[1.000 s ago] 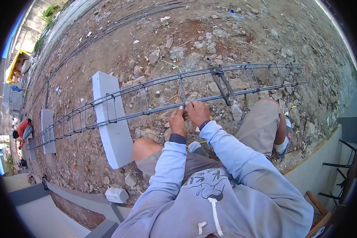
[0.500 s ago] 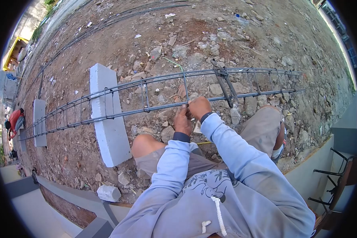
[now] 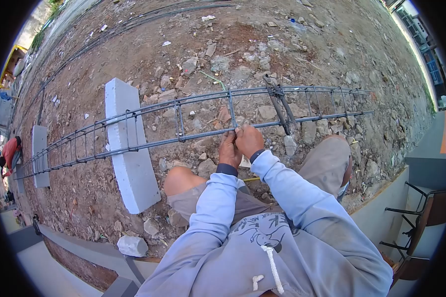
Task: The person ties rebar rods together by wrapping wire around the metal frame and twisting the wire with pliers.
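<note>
Curled fingers of the left hand [image 3: 228, 150] and right hand [image 3: 250, 141], their grip too hidden to tell, work best close together, touching the steel frame [image 3: 203, 134].

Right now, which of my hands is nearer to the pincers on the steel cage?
Right. Your right hand is at the cage's near side, just left of the pincers; your left hand is beside it, farther left.

pale blue-grey hoodie [image 3: 262, 252] | white drawstring | dark chest print | dark cuffs [image 3: 227, 170] | grey-brown shorts [image 3: 322, 163]
</note>
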A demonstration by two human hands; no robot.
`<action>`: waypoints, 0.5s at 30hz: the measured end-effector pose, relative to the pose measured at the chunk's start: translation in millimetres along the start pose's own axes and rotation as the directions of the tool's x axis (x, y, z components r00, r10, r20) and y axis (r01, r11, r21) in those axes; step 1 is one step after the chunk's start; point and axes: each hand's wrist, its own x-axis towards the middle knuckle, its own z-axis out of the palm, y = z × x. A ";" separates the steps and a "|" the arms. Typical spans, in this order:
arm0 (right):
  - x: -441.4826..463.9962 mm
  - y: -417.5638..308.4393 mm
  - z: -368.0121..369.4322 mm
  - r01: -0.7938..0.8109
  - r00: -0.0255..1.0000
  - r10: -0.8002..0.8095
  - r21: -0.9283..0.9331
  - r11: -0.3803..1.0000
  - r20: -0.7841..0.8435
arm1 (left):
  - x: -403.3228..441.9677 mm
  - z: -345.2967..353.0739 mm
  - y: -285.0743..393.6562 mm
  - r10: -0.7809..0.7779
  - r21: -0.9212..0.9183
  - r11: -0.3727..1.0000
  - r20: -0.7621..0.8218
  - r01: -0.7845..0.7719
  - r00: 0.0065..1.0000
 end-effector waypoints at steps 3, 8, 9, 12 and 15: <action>-0.3 -2.4 -2.3 -0.010 1.000 0.010 -0.017 1.000 0.013 | 1.3 4.8 2.0 -0.019 -0.019 1.000 -0.013 0.019 1.000; -1.0 -1.2 0.7 -0.015 1.000 0.015 -0.017 1.000 0.006 | 2.0 3.6 3.1 0.019 0.032 0.999 -0.055 -0.017 0.998; -0.6 -1.1 1.1 -0.014 1.000 0.014 -0.020 1.000 0.003 | 0.3 6.8 3.7 0.042 0.050 0.998 -0.072 -0.038 0.997; -1.5 -0.7 0.9 -0.012 1.000 0.012 -0.010 1.000 0.000 | -6.1 15.5 8.0 0.167 0.250 0.959 -0.134 -0.130 0.977; -1.6 -0.9 2.3 -0.012 1.000 0.012 -0.005 1.000 -0.018 | -12.9 23.3 13.1 0.279 0.422 0.884 -0.130 -0.201 0.952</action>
